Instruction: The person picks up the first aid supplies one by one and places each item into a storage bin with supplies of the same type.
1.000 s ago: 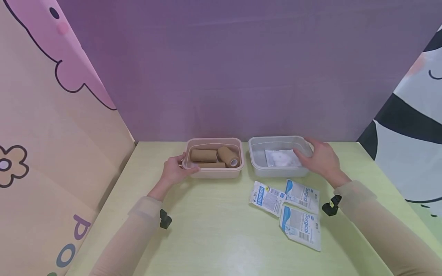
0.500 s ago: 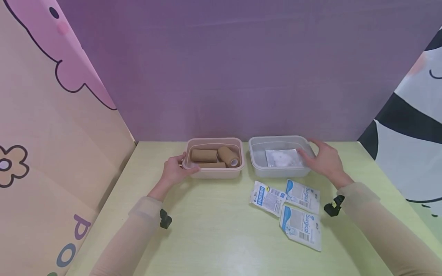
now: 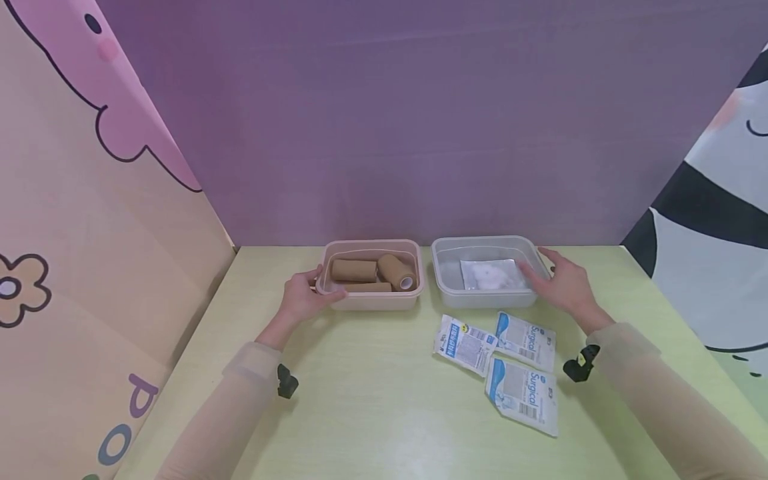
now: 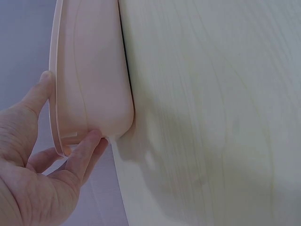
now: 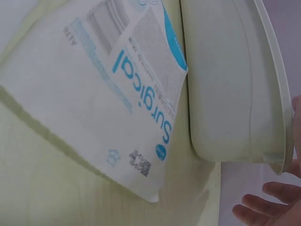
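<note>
My left hand point(image 3: 303, 295) grips the left end of a pink plastic box point(image 3: 372, 303). In the left wrist view its thumb lies on the rim and its fingers press the end wall from outside. Brown bandage rolls point(image 3: 354, 271) lie in this box. My right hand point(image 3: 564, 283) is at the right end of a white plastic box point(image 3: 487, 301), thumb at the rim. The right wrist view shows its other fingers point(image 5: 256, 207) loosely bent and apart from the wall. A flat white packet point(image 3: 492, 275) lies inside the white box.
In front of the white box lie two packets printed "Surgical", one farther back point(image 3: 526, 341) and one nearer point(image 3: 522, 395), and a smaller blue-and-white packet point(image 3: 465, 345). A purple backdrop point(image 3: 384, 133) rises behind the table point(image 3: 360, 393). Printed panels stand at both sides.
My right hand has shifted slightly right, its fingers loosening from the white box's end. My left hand and both boxes have stayed in place.
</note>
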`<state>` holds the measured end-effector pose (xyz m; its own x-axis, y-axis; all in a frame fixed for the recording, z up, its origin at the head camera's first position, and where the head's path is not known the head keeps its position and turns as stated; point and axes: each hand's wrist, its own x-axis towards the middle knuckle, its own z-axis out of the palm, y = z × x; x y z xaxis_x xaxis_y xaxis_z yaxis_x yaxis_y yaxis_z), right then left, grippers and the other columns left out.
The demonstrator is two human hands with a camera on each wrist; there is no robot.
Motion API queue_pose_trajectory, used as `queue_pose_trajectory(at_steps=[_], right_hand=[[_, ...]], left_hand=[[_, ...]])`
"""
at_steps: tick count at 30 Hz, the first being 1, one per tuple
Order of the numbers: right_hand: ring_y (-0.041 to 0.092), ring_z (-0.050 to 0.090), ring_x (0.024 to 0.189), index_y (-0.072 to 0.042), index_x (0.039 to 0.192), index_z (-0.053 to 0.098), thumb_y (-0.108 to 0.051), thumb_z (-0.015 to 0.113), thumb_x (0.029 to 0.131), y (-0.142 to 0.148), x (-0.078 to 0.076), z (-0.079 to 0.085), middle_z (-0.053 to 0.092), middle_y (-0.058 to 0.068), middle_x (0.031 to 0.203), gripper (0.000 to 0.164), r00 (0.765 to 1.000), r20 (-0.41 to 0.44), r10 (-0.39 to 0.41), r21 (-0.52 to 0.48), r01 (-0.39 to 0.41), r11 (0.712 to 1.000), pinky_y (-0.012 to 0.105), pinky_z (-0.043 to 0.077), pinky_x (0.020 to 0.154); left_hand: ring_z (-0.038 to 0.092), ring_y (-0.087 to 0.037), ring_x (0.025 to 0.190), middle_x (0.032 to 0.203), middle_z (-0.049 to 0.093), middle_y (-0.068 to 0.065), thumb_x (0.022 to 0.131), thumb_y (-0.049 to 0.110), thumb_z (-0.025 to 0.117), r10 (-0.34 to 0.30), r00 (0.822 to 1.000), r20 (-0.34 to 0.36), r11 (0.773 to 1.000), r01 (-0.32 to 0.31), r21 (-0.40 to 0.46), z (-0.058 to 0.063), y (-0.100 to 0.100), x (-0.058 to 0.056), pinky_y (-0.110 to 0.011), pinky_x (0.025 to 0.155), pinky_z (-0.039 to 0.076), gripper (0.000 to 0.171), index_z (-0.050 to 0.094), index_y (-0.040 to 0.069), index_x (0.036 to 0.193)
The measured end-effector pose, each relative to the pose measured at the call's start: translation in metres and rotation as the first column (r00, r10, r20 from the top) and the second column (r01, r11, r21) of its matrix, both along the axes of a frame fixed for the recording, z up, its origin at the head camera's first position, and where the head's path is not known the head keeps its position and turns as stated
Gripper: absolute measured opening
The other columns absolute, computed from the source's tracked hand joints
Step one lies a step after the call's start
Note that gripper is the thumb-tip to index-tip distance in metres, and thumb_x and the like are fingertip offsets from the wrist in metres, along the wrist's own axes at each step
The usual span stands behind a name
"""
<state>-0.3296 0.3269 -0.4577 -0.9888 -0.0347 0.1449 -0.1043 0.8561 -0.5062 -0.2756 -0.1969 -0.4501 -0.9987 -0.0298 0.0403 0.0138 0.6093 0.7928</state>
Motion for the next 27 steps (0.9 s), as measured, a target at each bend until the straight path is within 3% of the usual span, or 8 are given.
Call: queue_pose_trajectory(at_steps=[15,27], right_hand=[[0.062,0.047,0.139,0.001,0.166,0.028,-0.063,0.047,0.107,0.000,0.008,-0.007,0.045,0.041,0.155,0.089,1.000,0.019,0.015,-0.033,-0.015,0.999,0.073,0.045,0.109],[0.061,0.045,0.142,-0.001,0.169,0.017,-0.066,0.066,0.096,-0.003,0.018,-0.006,0.043,0.040,0.158,0.109,0.997,0.069,0.036,-0.028,-0.034,0.999,0.074,0.043,0.111]], left_hand=[[0.078,-0.032,0.099,0.121,0.075,-0.027,0.086,0.033,0.090,-0.010,1.000,-0.025,1.000,0.009,-0.008,-0.001,0.001,0.000,-0.022,0.068,0.057,0.091,0.046,-0.006,0.156],[0.077,-0.031,0.099,0.121,0.076,-0.027,0.086,0.035,0.089,0.002,1.000,-0.021,1.000,-0.002,-0.020,-0.002,-0.001,0.000,-0.022,0.068,0.057,0.092,0.046,-0.005,0.156]])
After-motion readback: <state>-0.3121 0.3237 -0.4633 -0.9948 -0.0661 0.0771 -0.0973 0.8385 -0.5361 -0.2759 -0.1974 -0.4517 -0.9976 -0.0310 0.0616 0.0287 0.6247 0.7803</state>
